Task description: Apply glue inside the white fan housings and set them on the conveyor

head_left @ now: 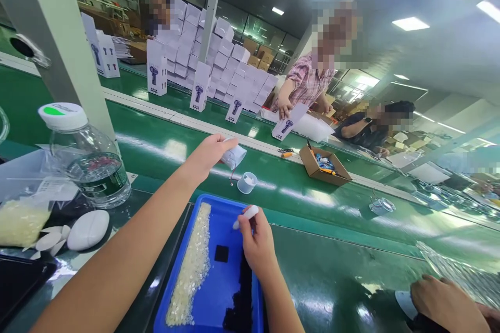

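My left hand (209,156) reaches out over the green belt, its fingers closed on a pale, cup-like plastic part (235,157). A thin wire with a small connector dangles from that part. Just right of it, a white round cup-shaped piece (247,183) stands on the belt. My right hand (258,239) is closed around a small white rod-like piece (250,212), above a blue tray (201,199). Inside the tray, small translucent pieces (191,265) lie along the left, a black square (221,254) in the middle, and black pieces (244,302) along the right.
At left stand a water bottle (91,166), a white rounded case (88,230) and a grey post (58,47). White printed boxes (198,88) and a cardboard box (326,166) are across the belt. Co-workers sit opposite; another person's hand (445,299) is at lower right.
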{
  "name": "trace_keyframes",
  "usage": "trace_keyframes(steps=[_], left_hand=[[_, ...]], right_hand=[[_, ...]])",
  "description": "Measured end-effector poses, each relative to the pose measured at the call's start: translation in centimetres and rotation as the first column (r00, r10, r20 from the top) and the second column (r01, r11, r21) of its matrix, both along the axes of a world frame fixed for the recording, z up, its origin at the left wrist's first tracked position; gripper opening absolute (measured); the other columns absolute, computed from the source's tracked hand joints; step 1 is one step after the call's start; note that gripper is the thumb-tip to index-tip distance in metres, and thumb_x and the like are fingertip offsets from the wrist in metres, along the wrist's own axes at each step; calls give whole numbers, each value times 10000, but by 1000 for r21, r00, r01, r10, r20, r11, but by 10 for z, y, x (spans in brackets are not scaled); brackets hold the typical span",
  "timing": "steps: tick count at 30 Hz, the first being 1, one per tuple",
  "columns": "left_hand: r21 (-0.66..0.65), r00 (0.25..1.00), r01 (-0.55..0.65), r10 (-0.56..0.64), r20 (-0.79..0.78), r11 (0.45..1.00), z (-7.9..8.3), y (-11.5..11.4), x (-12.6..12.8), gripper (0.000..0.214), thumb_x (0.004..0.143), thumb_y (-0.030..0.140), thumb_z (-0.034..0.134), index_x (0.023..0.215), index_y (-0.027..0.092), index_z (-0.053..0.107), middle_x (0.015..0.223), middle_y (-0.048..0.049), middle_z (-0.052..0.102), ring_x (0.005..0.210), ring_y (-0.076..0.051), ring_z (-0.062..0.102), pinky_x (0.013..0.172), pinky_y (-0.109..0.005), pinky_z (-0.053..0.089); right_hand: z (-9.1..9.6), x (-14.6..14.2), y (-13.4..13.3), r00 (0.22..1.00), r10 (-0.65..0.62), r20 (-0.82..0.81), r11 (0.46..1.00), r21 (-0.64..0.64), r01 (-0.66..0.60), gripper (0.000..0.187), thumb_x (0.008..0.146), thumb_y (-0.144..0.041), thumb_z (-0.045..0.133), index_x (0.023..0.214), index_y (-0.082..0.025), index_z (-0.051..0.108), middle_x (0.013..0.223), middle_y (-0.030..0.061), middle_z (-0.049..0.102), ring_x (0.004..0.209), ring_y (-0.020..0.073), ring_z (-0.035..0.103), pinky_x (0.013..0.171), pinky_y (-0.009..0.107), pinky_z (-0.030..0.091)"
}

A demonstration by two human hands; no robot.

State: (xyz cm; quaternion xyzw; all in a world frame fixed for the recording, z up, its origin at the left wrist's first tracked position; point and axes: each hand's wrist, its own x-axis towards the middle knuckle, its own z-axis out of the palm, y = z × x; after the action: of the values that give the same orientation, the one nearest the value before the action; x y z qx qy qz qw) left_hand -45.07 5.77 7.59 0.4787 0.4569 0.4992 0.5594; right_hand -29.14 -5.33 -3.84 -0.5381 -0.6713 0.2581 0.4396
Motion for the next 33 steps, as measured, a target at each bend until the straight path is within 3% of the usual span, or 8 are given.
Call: trace_keyframes(steps=[3,9,13,16,19,21,26,33], left_hand=[[26,999,46,-46,-14,999,-2,-1,3,408,657,487,690,647,190,410,584,48,474,524,-75,446,525,-226,348],[33,997,66,-65,-40,997,-11,-2,13,391,669,495,684,698,199,431,602,51,471,508,-75,432,478,-222,334],[14,996,45,-44,-72,999,-20,0,19,394,670,518,671,706,197,447,604,52,467,503,-77,433,468,-221,339],[-37,996,42,-45,-80,998,-24,1,25,397,660,532,669,718,186,482,613,46,488,507,-77,443,476,-220,349],[-26,995,62,-64,-75,998,-26,1,31,387,664,524,665,721,170,520,632,34,511,523,-73,449,495,-213,353],[-15,993,80,-81,-81,997,-27,0,35,375,676,514,657,713,165,525,624,34,506,524,-69,442,500,-208,346],[-19,994,58,-59,-94,998,-29,-5,45,352,692,496,640,733,166,525,634,30,518,533,-80,453,509,-216,352],[9,991,78,-77,-109,997,-29,-11,54,355,694,501,637,735,166,528,648,34,503,557,-78,440,522,-204,348]], right_hand=[[5,-2,-2,993,107,46,994,-13,-107,181,938,-337,409,852,-198,487,711,-7,533,632,133,503,601,242,412],[16,-1,-16,993,118,12,987,108,-118,136,942,-279,407,895,-200,508,768,0,539,674,129,505,637,238,419],[21,-6,-22,960,277,38,961,14,-278,75,903,-224,493,903,-206,566,796,7,578,731,140,552,669,248,444],[19,-6,-21,964,189,-189,980,103,-171,131,890,-212,526,1011,-224,573,923,34,622,835,161,612,747,283,490],[18,-1,-17,879,77,-471,978,205,24,157,900,-222,528,1054,-242,551,1055,51,595,912,172,644,819,328,519],[19,2,-15,822,30,-569,970,214,113,153,903,-223,531,1054,-248,539,1102,52,576,946,173,654,847,339,525],[22,4,-11,809,-74,-584,966,161,204,175,902,-252,545,1075,-228,535,1077,62,620,985,181,651,856,337,525],[24,6,-10,807,-112,-580,963,135,231,204,906,-294,530,1084,-196,527,1059,91,651,980,199,652,857,368,519]])
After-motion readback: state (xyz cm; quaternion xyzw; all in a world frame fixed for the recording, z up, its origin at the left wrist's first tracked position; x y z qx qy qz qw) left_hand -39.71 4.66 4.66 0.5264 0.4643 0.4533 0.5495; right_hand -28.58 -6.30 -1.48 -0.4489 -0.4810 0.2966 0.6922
